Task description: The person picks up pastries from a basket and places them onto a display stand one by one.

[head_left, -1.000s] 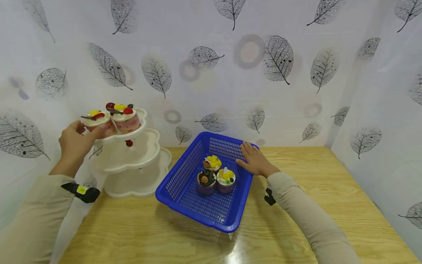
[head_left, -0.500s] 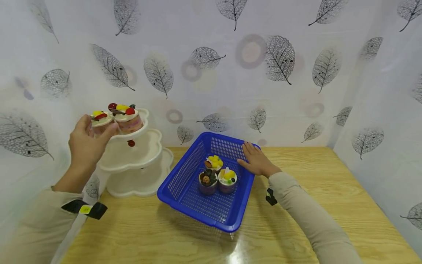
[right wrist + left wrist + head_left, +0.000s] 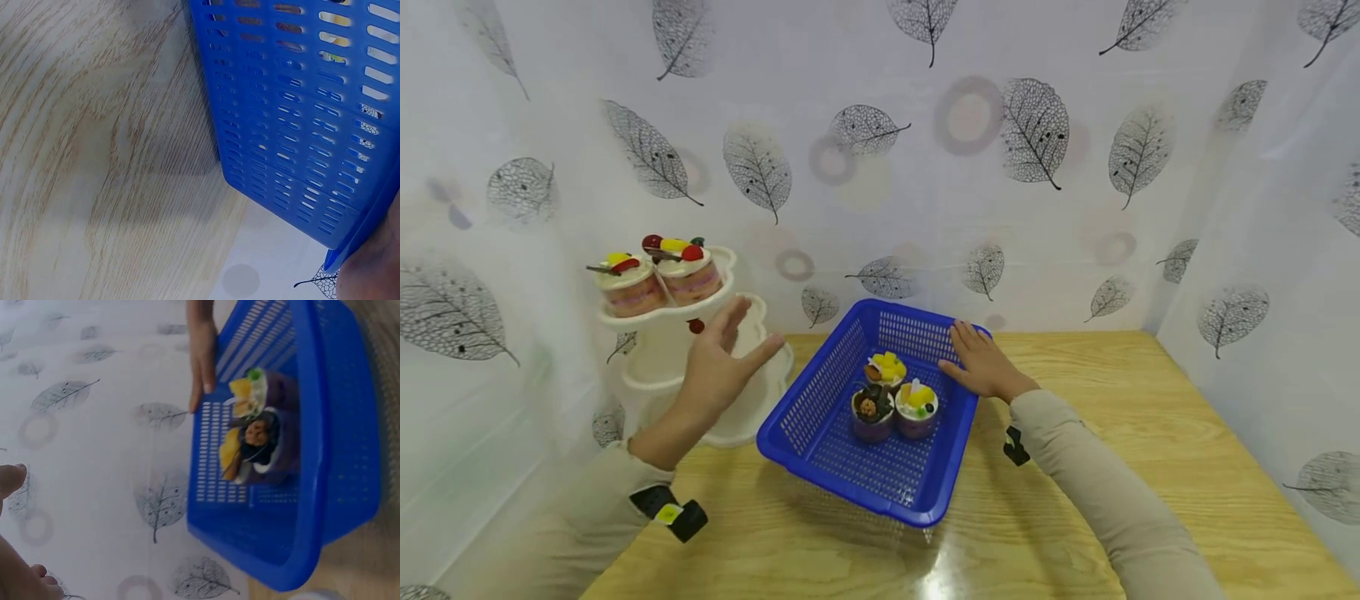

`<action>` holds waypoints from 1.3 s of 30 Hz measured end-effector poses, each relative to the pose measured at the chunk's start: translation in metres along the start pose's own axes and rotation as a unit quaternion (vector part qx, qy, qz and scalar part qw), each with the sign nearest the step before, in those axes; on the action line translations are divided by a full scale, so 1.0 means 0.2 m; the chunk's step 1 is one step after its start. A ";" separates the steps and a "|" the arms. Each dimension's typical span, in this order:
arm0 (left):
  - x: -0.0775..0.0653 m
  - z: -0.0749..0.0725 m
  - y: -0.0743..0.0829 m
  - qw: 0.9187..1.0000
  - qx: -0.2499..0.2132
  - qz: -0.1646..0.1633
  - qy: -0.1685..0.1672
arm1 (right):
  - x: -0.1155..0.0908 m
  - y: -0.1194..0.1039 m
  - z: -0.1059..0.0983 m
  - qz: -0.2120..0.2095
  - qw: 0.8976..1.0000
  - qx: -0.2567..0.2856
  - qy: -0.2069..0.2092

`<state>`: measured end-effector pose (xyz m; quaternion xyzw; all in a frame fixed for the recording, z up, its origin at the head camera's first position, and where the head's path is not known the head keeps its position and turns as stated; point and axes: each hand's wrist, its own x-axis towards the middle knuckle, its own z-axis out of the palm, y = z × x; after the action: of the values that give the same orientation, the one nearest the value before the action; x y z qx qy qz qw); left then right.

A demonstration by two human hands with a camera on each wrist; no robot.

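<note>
Blue basket (image 3: 880,469) lengthwise, far end rightward

On the table (image 3: 1195,408), a stand (image 3: 658,354) at the left of the frame bears 2 dessert cups (image 3: 634,294) on top, left of a central basket (image 3: 823,482) holding 3 other cups (image 3: 916,423).
</note>
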<state>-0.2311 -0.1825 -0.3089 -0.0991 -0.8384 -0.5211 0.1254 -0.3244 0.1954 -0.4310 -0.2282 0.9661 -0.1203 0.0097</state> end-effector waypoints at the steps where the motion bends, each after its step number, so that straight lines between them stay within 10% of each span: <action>1: -0.01 0.04 -0.02 1.000 -0.012 0.004 -0.016 | 0.00 0.00 0.00 0.000 1.000 0.000 0.000; 9: -0.08 0.35 -0.18 0.995 -0.019 0.002 -0.098 | 0.00 -0.01 -0.01 0.001 1.000 0.006 0.001; 17: -0.11 0.54 -0.29 0.987 0.019 -0.071 -0.143 | 0.01 0.00 -0.01 -0.001 1.000 0.001 -0.001; 39: -0.04 0.73 -0.41 0.969 0.115 -0.126 -0.179 | 0.00 0.01 0.00 -0.001 1.000 0.005 -0.003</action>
<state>-0.2629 -0.0877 -0.4429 -0.0694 -0.9073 -0.4064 -0.0825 -0.3263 0.1973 -0.4317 -0.2292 0.9653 -0.1242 0.0132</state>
